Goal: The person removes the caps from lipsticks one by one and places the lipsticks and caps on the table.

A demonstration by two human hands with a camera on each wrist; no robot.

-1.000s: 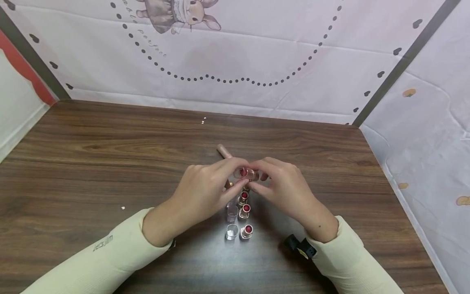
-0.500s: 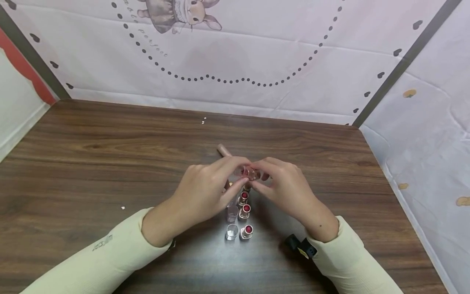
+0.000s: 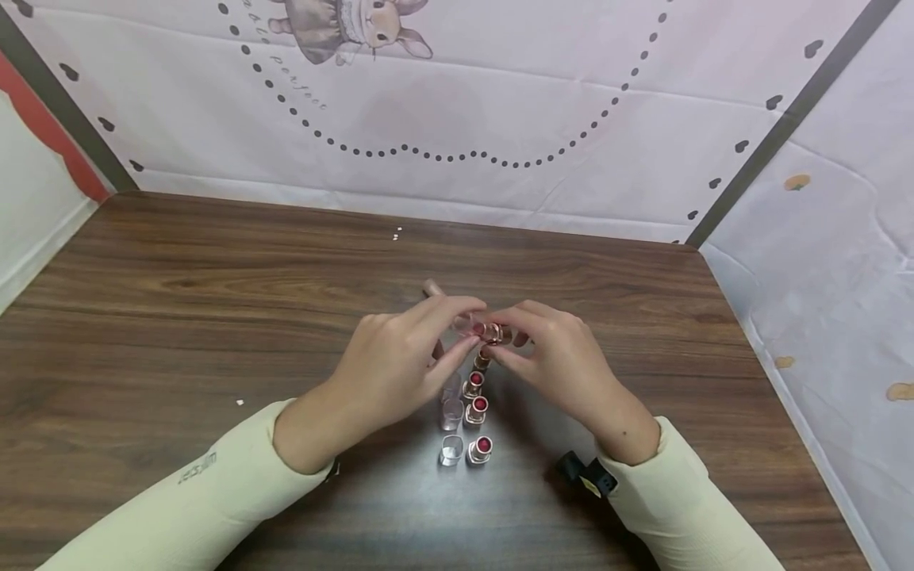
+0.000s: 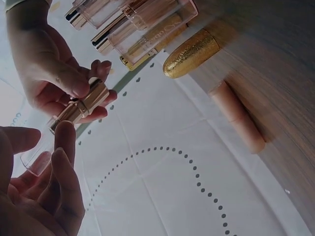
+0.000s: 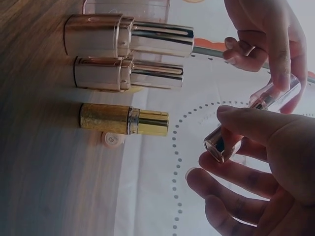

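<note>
My left hand [image 3: 400, 361] pinches a clear cap [image 3: 462, 323] between thumb and fingers. My right hand [image 3: 560, 357] pinches a rose-gold lipstick [image 3: 494, 333] by its base, its red tip pointing toward the cap's mouth. Cap and lipstick are held close together above the table, end to end. Below the hands stand several uncapped lipsticks in a column, among them the nearest lipstick [image 3: 480, 450] and a gold lipstick [image 5: 123, 119]. Beside them on the left are clear caps, one cap [image 3: 451, 450] at the front. A gold glitter cap [image 4: 192, 53] shows in the left wrist view.
A pinkish tube [image 3: 432, 288] lies on the wooden table [image 3: 214, 317] beyond the left hand. Small white scraps [image 3: 397, 234] lie near the back edge. A printed cloth [image 3: 457, 95] hangs behind the table.
The clear cap and the lipstick overlapped before; now they are drawn apart slightly, with the red tip showing. The left hand has shifted slightly up and left. The standing lipsticks have not moved.
</note>
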